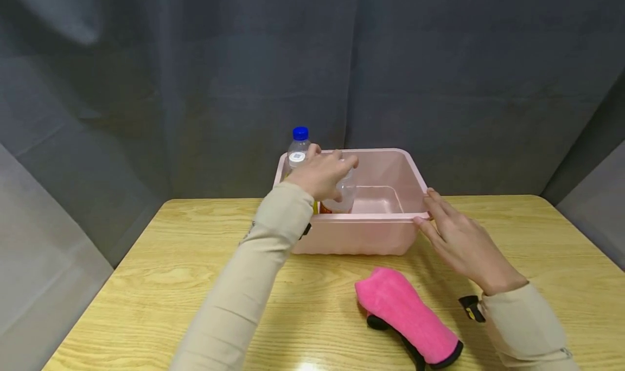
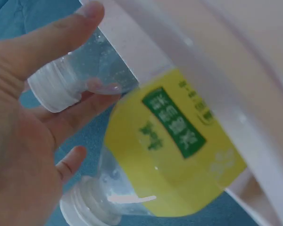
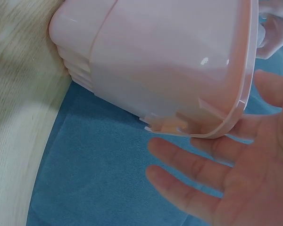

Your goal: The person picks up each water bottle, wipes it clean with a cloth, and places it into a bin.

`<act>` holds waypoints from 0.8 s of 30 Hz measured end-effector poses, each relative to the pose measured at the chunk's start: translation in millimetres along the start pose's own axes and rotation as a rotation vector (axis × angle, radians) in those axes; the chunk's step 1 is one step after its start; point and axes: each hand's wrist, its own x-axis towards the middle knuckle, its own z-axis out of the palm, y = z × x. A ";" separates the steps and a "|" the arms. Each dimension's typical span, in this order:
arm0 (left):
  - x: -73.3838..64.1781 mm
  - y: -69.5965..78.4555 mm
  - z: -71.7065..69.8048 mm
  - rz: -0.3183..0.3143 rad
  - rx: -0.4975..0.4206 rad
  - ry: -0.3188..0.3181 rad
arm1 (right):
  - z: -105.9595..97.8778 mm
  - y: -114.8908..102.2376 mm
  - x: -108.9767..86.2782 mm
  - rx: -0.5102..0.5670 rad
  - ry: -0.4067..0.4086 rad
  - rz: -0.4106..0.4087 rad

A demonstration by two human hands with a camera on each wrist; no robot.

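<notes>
A pale pink plastic tub stands on the table. My left hand reaches over its left part, fingers spread and bent downward around the top of a clear bottle. In the left wrist view that bottle's white cap lies between thumb and fingers, with a gap at the thumb. Beside it is a white-capped bottle with a yellow label. A blue-capped bottle rises behind the hand. My right hand touches the tub's front right corner; its fingers are mostly straight and spread.
A bright pink, fuzzy, tube-like thing with black trim and a black part beneath lies in front of the tub. The table is light wood. Dark grey curtain cloth hangs close behind the tub.
</notes>
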 end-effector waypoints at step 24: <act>0.5 9.3 3.1 -0.116 0.244 -0.112 | 0.1 -3.0 1.3 -0.008 -0.017 0.019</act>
